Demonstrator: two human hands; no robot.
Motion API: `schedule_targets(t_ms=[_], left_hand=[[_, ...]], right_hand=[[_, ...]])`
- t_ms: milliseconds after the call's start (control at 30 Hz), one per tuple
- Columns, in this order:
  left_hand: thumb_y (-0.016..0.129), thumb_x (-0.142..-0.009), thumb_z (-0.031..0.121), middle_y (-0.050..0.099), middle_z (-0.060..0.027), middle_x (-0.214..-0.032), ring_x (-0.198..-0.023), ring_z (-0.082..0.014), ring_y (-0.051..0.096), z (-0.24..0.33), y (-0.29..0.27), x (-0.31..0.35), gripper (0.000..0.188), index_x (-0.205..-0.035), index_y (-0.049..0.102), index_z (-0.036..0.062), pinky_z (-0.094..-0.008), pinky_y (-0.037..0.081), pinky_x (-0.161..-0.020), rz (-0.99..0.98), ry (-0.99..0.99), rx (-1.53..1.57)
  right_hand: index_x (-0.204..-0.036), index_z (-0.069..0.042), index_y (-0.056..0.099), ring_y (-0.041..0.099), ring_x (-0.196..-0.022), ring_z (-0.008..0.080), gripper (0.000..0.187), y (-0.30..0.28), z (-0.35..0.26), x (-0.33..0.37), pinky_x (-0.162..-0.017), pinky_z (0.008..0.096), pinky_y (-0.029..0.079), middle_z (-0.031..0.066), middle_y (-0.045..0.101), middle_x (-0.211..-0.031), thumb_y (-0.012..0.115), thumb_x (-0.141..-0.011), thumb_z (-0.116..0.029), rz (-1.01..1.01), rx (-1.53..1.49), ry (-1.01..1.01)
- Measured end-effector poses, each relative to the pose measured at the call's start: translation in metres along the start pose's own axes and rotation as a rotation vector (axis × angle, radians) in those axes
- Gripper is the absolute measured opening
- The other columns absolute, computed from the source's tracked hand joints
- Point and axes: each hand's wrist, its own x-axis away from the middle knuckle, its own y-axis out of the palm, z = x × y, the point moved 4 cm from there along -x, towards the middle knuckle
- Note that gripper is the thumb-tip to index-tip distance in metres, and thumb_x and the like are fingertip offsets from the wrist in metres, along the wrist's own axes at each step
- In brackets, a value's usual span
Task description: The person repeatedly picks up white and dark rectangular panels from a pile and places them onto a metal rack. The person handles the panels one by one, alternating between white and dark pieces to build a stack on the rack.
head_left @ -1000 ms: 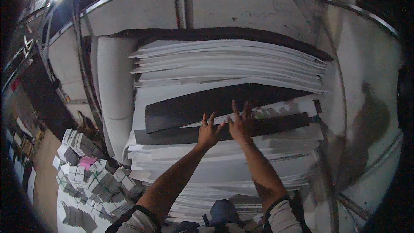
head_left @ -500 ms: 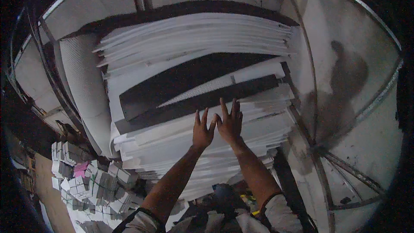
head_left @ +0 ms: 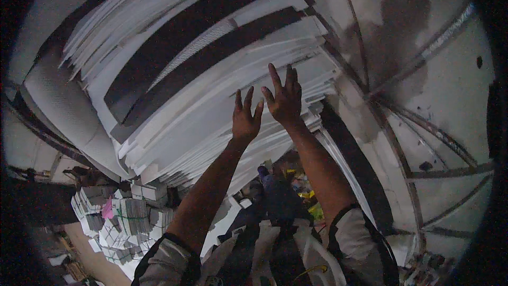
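A tall stack of large white sheets (head_left: 190, 100) leans in front of me. Two dark bands cross it: a curved dark sheet (head_left: 185, 24) and, below that, a long dark strip (head_left: 211, 55), with a textured pale wedge between them. Over the sheets below the dark strip, my left hand (head_left: 246, 121) is open, fingers pointing up and away. Just right of it and slightly farther off, my right hand (head_left: 284, 100) is also open, its fingers spread. Neither hand holds anything. Whether the fingertips touch the sheets I cannot tell.
A rolled pale textured sheet (head_left: 63, 106) lies along the stack's left side. Tied white bundles (head_left: 127, 217), one with a pink piece, are heaped at lower left. On the right stands a stained wall panel (head_left: 423, 95) with metal bars. Colourful scraps lie below my right forearm.
The view has tilted, so the stack sits higher and farther left and slants more. My hands, close together at the thumbs before, are now apart, and they appear farther from the dark strip.
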Motion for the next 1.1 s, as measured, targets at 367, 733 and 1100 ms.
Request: schedule_targets(t_ms=[367, 733, 1100], left_hand=[[0.059, -0.105, 0.039, 0.023, -0.0310, -0.165, -0.150, -0.0503, 0.030, 0.043, 0.064, 0.036, 0.061, -0.158, 0.039, 0.0197, -0.0602, 0.039, -0.114, -0.221, -0.042, 0.044], [0.060, -0.103, 0.041, 0.038, -0.0314, -0.157, -0.142, -0.0471, 0.043, 0.069, 0.148, 0.069, 0.054, -0.146, 0.054, 0.0087, -0.0537, 0.040, -0.115, -0.354, 0.071, 0.073], [0.064, -0.101, 0.035, 0.053, -0.0278, -0.144, -0.137, -0.0432, 0.049, 0.088, 0.209, 0.122, 0.046, -0.137, 0.059, 0.0066, -0.0510, 0.040, -0.115, -0.482, 0.125, 0.076]], right_hand=[[-0.165, -0.032, 0.024, 0.025, -0.150, 0.0543, 0.074, -0.035, 0.074, 0.054, -0.117, 0.0661, 0.028, 0.0337, 0.024, -0.164, 0.057, -0.101, -0.050, 0.021, 0.108, 0.158], [-0.163, -0.022, 0.030, 0.029, -0.147, 0.0540, 0.076, -0.051, 0.140, 0.142, -0.117, 0.0625, 0.031, 0.0369, 0.029, -0.158, 0.064, -0.098, -0.043, -0.036, 0.174, 0.349], [-0.159, -0.015, 0.037, 0.027, -0.151, 0.0494, 0.081, -0.034, 0.216, 0.251, -0.119, 0.0605, 0.030, 0.0272, 0.025, -0.165, 0.073, -0.091, -0.038, -0.128, 0.083, 0.615]])
